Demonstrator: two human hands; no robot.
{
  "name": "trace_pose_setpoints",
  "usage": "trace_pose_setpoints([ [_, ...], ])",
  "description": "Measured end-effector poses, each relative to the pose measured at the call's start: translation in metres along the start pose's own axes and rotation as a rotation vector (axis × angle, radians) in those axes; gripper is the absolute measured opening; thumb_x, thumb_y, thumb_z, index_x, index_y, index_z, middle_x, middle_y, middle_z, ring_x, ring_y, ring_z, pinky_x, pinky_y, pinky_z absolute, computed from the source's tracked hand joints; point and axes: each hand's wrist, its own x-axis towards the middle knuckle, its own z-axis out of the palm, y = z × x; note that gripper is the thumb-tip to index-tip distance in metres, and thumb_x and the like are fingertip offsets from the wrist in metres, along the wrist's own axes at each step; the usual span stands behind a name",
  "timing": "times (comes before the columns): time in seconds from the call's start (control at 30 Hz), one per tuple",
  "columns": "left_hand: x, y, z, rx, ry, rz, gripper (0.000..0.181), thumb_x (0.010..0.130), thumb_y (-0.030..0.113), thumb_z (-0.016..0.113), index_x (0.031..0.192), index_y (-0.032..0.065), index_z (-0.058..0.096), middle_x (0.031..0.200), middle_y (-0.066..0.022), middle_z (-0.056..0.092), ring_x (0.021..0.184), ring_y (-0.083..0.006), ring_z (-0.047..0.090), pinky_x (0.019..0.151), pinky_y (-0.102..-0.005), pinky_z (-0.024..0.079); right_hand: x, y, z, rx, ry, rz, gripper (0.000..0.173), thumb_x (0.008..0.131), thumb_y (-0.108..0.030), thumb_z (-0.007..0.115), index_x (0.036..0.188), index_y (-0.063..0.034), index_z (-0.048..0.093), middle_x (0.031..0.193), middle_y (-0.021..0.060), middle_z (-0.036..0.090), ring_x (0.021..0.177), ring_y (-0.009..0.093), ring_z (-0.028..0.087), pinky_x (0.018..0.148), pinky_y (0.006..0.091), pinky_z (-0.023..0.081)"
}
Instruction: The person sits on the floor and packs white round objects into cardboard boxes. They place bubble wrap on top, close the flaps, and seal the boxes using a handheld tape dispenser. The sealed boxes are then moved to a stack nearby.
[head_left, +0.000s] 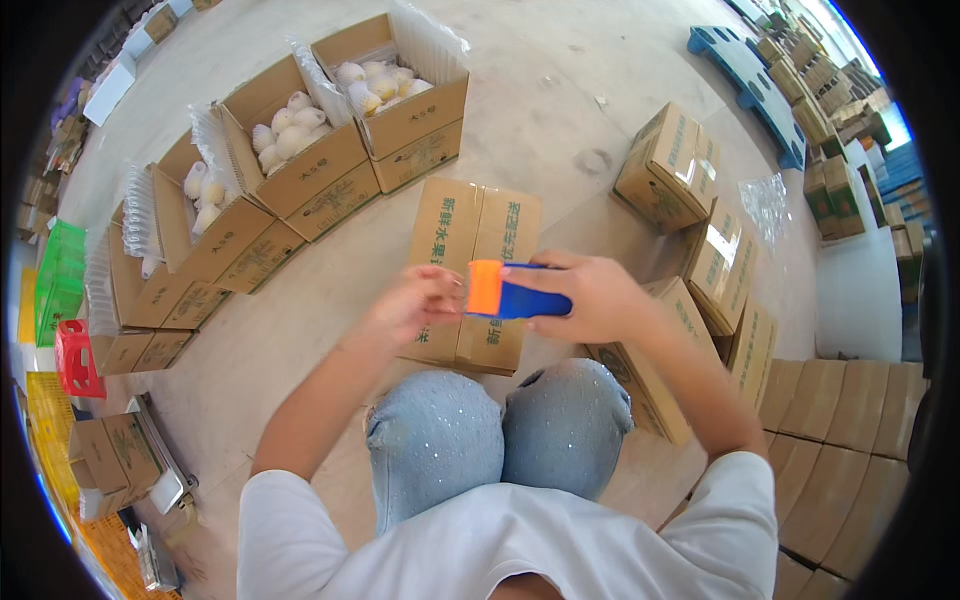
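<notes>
A blue and orange packing-tape dispenser (534, 291) is gripped in my right hand (589, 296), held in the air over a cardboard carton. My left hand (424, 300) is at the dispenser's orange end with its fingers bent inward. Blur hides whether those fingers pinch the tape end. Below both hands, the closed carton (450, 217) stands on the floor just in front of my knees. Printed writing covers its top, and a seam runs down the middle.
Open cartons (322, 169) of fruit in foam nets curve along the left. Closed, taped cartons (720, 240) sit to the right, with stacked cartons (840, 450) nearer me. A blue pallet (750, 90) lies at the far right. A scale (161, 457) bears a carton at lower left.
</notes>
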Motion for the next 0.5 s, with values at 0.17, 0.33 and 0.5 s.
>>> trace_pose_setpoints([
  [0.17, 0.021, 0.044, -0.184, 0.252, 0.418, 0.266, 0.011, 0.089, 0.005, 0.051, 0.091, 0.0023, 0.061, 0.074, -0.0063, 0.063, 0.056, -0.0111, 0.057, 0.054, -0.0276, 0.049, -0.028, 0.057, -0.037, -0.387, -0.316, 0.348, 0.056, 0.072, -0.035, 0.071, 0.126, -0.0240, 0.062, 0.100, 0.0094, 0.063, 0.090, 0.028, 0.066, 0.076, 0.0402, 0.053],
  [0.33, 0.097, -0.013, -0.206, 0.226, 0.708, 0.150, 0.025, 0.088, 0.020, 0.042, 0.075, 0.0049, 0.057, 0.061, -0.0084, 0.057, 0.043, -0.0147, 0.046, 0.040, -0.0311, 0.037, 0.013, 0.127, 0.046, -0.607, -0.612, 0.334, 0.029, 0.075, -0.034, 0.066, 0.094, -0.0145, 0.073, 0.093, 0.0057, 0.070, 0.088, 0.026, 0.069, 0.069, 0.0403, 0.055],
  [0.5, 0.151, -0.079, -0.227, 0.274, 0.626, 0.008, 0.032, 0.090, 0.029, 0.044, 0.067, 0.0076, 0.052, 0.056, -0.0073, 0.054, 0.038, -0.0174, 0.043, 0.037, -0.0349, 0.035, 0.074, 0.130, 0.107, -0.399, -0.523, 0.237, 0.033, 0.074, -0.038, 0.071, 0.101, -0.0207, 0.071, 0.109, 0.0073, 0.065, 0.095, 0.028, 0.067, 0.071, 0.0449, 0.056],
])
